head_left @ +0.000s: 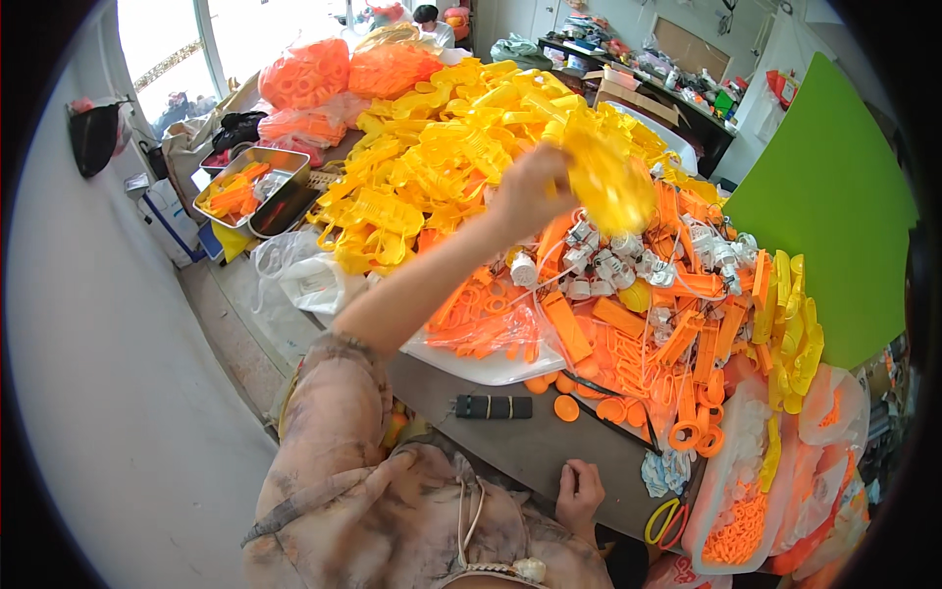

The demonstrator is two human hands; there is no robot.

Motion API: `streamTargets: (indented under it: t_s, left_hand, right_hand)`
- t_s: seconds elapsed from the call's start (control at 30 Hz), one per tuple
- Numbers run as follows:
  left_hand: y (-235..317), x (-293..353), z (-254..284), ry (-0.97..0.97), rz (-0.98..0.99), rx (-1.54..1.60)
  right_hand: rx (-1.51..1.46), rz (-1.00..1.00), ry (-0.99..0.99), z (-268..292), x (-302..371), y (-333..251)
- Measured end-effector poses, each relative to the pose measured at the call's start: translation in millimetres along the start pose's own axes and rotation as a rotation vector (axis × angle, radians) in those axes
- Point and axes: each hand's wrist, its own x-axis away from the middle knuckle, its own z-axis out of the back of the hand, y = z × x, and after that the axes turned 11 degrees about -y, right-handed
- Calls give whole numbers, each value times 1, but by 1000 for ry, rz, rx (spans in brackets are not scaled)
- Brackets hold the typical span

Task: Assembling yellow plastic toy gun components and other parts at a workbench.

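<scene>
My left arm reaches across the table, and my left hand (pixel 535 194) is closed on the edge of a yellow plastic part (pixel 610 185), rounded and smeared by motion. It is held above a heap of white and grey small motor-like units (pixel 608 257) with wires. Behind the hand lies a large pile of yellow plastic parts (pixel 432 147). My right hand (pixel 580 491) rests at the table's near edge with its fingers curled in, and nothing shows in them. Orange plastic parts (pixel 623 339), some long, some ring-shaped, spread between the two hands.
A dark roll (pixel 494 406) and orange discs (pixel 566 408) lie on the grey table. Scissors (pixel 667 522) sit near a clear tub (pixel 699 550) of small orange pieces. Stacked yellow parts (pixel 790 334) stand by a green panel (pixel 834 216). A metal tin (pixel 287 208) is at left; a person (pixel 434 27) sits far back.
</scene>
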Motion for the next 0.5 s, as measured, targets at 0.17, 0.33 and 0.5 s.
streamTargets:
  t_s: [0.17, 0.33, 0.5]
  left_hand:
    - [90, 132, -28, -209, -139, 95]
    - [154, 233, -37, -418, 133, 76]
    - [174, 264, -61, -400, 207, 99]
  right_hand:
    - [-1044, -284, 69, 17, 2, 11]
    - [-1431, -212, -85, 45, -8, -29]
    - [-817, -332, -143, 40, 5, -8]
